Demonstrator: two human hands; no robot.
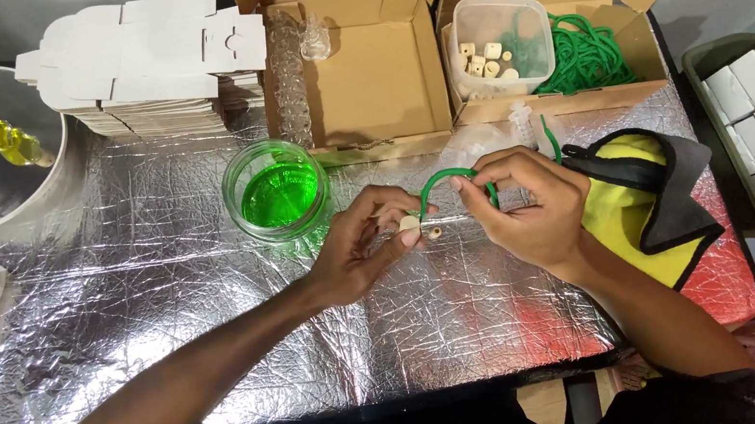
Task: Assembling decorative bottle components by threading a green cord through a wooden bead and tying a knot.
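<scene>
My left hand (358,248) pinches a small pale wooden bead (409,223) at one end of a green cord (444,177). The cord arches up between both hands. My right hand (528,207) grips the other end of the cord, with a loose green tail (548,137) rising behind the fingers. A second small bead (435,232) sits just below the cord, between the hands. Both hands hover over a table covered in silver foil (165,298).
A glass jar of green liquid (278,194) stands left of the hands. Behind are an open cardboard box (369,77), a tub of wooden beads (501,42) and a pile of green cord (592,55). A yellow-and-black cloth (652,195) lies right; white cartons (144,63) back left.
</scene>
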